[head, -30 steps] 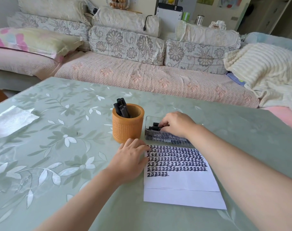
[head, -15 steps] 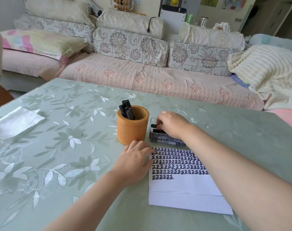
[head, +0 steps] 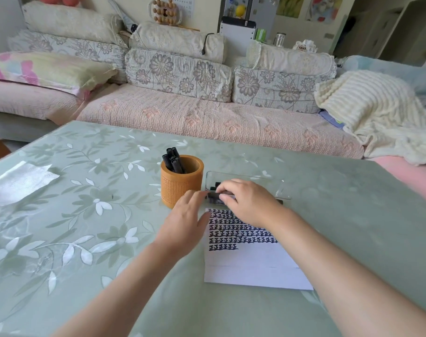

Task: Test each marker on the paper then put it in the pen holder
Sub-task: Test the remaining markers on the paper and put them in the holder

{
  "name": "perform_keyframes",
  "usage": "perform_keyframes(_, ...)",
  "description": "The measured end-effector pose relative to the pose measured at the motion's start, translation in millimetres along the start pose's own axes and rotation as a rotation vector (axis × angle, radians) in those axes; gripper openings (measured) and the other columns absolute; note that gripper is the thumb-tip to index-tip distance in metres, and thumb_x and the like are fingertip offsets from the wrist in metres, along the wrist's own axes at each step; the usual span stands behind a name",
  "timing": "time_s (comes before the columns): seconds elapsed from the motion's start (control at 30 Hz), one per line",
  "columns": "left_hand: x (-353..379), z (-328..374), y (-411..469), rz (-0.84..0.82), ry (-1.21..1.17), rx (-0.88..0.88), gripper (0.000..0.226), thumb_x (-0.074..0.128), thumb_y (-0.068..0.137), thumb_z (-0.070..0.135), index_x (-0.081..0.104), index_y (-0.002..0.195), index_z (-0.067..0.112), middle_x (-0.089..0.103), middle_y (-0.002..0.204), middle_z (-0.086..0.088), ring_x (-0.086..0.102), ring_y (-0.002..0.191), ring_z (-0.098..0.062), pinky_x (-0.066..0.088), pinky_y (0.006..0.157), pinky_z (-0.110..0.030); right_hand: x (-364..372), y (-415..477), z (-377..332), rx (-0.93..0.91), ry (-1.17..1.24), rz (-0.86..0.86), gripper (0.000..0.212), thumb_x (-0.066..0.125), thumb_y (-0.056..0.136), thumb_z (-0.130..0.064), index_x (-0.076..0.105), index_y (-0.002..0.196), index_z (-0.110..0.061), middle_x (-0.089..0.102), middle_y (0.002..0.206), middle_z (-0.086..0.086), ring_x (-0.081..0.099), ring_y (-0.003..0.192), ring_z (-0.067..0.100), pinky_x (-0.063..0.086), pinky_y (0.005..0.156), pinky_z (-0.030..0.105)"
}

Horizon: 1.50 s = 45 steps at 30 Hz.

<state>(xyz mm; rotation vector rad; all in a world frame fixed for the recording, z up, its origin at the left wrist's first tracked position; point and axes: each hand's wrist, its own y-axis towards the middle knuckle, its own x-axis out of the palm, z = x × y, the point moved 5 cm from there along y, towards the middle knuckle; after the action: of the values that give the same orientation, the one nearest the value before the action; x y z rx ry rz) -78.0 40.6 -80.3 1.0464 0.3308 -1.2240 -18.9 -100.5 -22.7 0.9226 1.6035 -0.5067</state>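
Floral table (head: 85, 239): pen holder (head: 181, 186), paper (head: 251, 266), clear box (head: 268, 182)

sofa (head: 207, 122) pink (floral cushions) | blanket (head: 377, 113) cream | daylight

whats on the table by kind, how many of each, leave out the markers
orange pen holder: 1
clear plastic box: 1
marked paper: 1
silvery sheet: 1
total: 4

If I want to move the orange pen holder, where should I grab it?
Probably wrap the grip round the pen holder at its wall, from the left: it stands upright and round, markers stick out of its mouth, and the box sits close on its right.
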Motion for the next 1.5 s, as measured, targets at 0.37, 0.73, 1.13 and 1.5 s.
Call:
perform_keyframes(0.37,-11.8,20.0,1.4,0.025,0.005,0.067,0.013,0.065,0.09,0.021,0.067,0.103,0.021,0.057,0.089,0.01,0.052,0.079,-0.008,0.036,0.066,-0.012,7.0,-53.9,29.2,0.155,0.285,0.036,0.031,0.07,0.083,-0.017,0.052,0.103,-0.033,0.058,0.093,-0.013,0.057,0.088,0.01,0.045,0.077,0.025)
perform_keyframes(0.73,7.3,30.1,-1.4,-0.153,-0.053,0.109,0.013,0.067,0.087,0.035,0.073,0.089,0.024,0.057,0.083,0.015,0.056,0.078,-0.002,0.047,0.068,-0.021,20.2,-60.7,47.5,0.364,1.265,0.217,0.009,0.067,0.089,-0.005,0.07,0.097,-0.009,0.058,0.062,-0.003,0.049,0.055,0.012,0.04,0.049,0.022)
perform_keyframes(1.13,-6.9,38.3,1.3,0.028,-0.053,0.059,0.029,0.055,0.09,0.042,0.063,0.111,0.023,0.06,0.094,0.014,0.057,0.083,0.001,0.048,0.071,-0.018,22.3,-65.7,48.2,0.207,0.544,-0.023,0.017,0.043,0.103,-0.034,0.059,0.101,-0.029,0.046,0.061,-0.008,0.043,0.056,0.011,0.034,0.057,0.03)
perform_keyframes(1.5,8.9,52.0,-6.7,-0.184,0.068,0.217,0.019,0.072,0.084,0.027,0.067,0.103,0.03,0.06,0.089,0.014,0.053,0.077,-0.002,0.034,0.059,-0.011,27.5,-76.5,42.2,0.105,0.322,-0.194,0.024,0.05,0.099,-0.04,0.056,0.083,-0.022,0.063,0.079,0.0,0.059,0.078,0.021,0.048,0.072,0.041)
